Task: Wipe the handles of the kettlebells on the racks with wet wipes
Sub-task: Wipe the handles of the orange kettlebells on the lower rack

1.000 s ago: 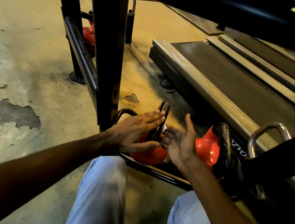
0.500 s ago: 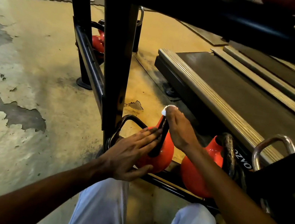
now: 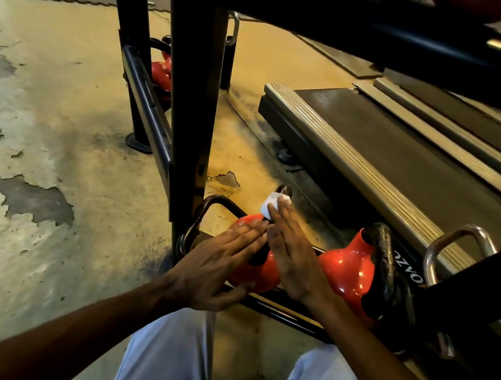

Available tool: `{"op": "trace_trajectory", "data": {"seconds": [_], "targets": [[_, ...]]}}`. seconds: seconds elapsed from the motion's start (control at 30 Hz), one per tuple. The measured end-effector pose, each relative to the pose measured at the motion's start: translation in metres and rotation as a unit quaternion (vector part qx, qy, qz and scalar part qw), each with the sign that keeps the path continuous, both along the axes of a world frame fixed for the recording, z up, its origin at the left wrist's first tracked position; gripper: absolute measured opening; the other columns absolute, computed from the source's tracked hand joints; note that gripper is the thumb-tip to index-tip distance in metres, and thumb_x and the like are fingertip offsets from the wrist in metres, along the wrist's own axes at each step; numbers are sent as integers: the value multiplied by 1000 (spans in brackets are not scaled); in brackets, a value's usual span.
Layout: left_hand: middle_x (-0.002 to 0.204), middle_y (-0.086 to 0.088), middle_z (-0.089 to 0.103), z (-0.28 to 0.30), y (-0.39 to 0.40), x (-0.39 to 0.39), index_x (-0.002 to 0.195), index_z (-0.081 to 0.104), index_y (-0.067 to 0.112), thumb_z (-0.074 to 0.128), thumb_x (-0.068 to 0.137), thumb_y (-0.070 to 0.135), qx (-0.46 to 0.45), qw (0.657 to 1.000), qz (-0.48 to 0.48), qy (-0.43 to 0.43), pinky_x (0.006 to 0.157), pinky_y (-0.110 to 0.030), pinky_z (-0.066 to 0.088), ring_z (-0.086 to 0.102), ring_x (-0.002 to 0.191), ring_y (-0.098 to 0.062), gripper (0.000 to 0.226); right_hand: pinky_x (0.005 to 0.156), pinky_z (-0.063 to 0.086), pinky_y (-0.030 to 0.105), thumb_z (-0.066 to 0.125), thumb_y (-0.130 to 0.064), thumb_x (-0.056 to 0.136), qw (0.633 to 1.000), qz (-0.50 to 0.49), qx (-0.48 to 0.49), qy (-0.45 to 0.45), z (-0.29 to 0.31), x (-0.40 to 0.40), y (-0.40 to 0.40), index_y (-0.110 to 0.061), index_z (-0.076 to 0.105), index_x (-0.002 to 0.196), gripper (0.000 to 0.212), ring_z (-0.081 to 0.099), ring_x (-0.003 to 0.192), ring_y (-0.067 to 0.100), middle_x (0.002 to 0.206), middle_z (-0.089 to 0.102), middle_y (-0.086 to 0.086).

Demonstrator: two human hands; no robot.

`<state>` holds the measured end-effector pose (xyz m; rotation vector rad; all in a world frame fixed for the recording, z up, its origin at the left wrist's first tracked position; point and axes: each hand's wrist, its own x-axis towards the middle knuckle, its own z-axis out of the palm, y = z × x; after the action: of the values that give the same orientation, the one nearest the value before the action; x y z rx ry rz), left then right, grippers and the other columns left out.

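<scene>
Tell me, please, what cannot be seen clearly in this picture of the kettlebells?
Head view only:
- Handle of the near kettlebell: mostly hidden by the left hand and right hand.
- Wipe: the right hand's fingers cover most of it.
- Far kettlebell: partly behind the rack post.
- Top shelf: cut off by the upper edge.

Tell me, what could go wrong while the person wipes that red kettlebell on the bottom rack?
1. The wet wipe sits only under the right hand fingertips at the top of the handle, so it might slip off.
2. The red kettlebell rests on thin rack bars, steadied by the flat left hand; a hard push could perhaps roll it.
3. The second kettlebell stands close by, so fingers could get pinched.
</scene>
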<state>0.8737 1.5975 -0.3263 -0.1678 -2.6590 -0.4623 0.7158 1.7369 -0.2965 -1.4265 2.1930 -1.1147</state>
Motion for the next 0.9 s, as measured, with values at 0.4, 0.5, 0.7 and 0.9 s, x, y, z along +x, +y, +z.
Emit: {"op": "trace_trajectory", "data": {"seconds": [0.4, 0.5, 0.7, 0.9], "targets": [[173, -12, 16, 6, -4, -9, 165, 22, 7, 52, 99, 47, -22, 999, 24, -26, 130, -47, 21, 12, 162, -24, 82, 117, 39, 47, 31, -94, 84, 792, -223, -88, -562, 37, -25, -65, -6, 37, 159, 116, 49, 141, 33, 151, 51, 20], [171, -14, 22, 11, 1, -15, 163, 27, 7, 50, 103, 48, -16, 999, 35, -24, 129, -48, 22, 15, 161, -24, 77, 91, 49, 42, 27, -77, 98, 692, -229, -101, -677, 29, -31, -52, 1, 39, 154, 97, 64, 116, 37, 111, 66, 25], [171, -13, 21, 16, 5, -20, 164, 26, 9, 40, 106, 53, -32, 997, 53, -40, 132, -42, 16, 12, 161, -22, 75, 72, 50, 36, 37, -57, 106, 740, -205, -47, -639, 9, -15, -22, -4, 67, 118, 62, 64, 77, 22, 75, 74, 7], [166, -16, 33, 21, 16, -27, 159, 39, 9, 37, 106, 54, -29, 994, 103, -32, 130, -42, 22, 27, 157, -27, 70, 47, 49, 23, 64, -4, 95, 796, -265, -66, -540, 0, -11, -13, -3, 69, 80, 15, 56, 47, 15, 63, 66, 9]]}}
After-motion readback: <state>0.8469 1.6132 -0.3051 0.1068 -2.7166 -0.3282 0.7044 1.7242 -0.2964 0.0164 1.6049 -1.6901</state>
